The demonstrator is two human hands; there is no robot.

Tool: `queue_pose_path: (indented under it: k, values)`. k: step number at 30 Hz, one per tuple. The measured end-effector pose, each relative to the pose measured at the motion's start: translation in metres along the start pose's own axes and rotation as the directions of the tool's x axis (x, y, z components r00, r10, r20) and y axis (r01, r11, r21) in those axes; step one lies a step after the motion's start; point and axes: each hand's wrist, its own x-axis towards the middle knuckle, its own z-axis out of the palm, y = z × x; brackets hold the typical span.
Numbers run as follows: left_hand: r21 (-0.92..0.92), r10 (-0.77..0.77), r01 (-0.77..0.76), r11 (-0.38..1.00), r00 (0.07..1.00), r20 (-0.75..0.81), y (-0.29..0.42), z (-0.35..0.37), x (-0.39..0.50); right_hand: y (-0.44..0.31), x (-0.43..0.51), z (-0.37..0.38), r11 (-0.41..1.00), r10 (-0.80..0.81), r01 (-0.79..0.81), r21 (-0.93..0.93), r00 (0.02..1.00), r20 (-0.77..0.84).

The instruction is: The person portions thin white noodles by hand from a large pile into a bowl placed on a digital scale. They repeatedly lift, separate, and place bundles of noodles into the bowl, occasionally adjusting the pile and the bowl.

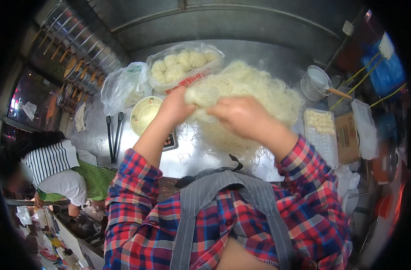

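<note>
A large heap of thin pale noodles [251, 81] lies on the metal counter [188, 165], loose strands trailing towards me. My left hand [177, 106] grips a gathered bundle of noodles [202, 96] above the near left side of the heap. Beside it, my right hand [241, 116] is blurred, its fingers curled in on strands of the same bundle. Beyond my left hand, a clear plastic bag [216, 54] with red writing holds several round noodle nests [178, 64]. A pale bowl [136, 119] sits left of my left wrist, which partly covers a dark button panel [171, 141].
Two pairs of black tongs [113, 138] and another plastic bag [123, 89] are at left. At right are a clear tub [315, 84] with a wooden-handled ladle, a plastic box [320, 135] and a cardboard box [347, 138]. Another person [62, 179] bends at lower left.
</note>
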Motion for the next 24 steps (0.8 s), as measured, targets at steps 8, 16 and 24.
queue_pose_path:
  k: [8,16,24]
  values:
    - [-0.898,0.220,0.091,0.431,0.954,0.202,0.032,-0.012,-0.047,0.030,0.011,0.008,0.668,0.204,-0.210,0.714,0.974,0.096]
    - [-0.970,-0.109,0.019,-0.244,0.993,0.047,0.009,0.003,-0.027,0.019,-0.012,0.052,0.349,0.366,-0.577,0.739,0.809,0.460]
    - [-0.978,-0.462,-0.207,-0.025,0.870,-0.172,-0.014,-0.012,0.000,-0.008,-0.013,0.050,0.816,0.350,-0.422,0.395,0.905,0.244]
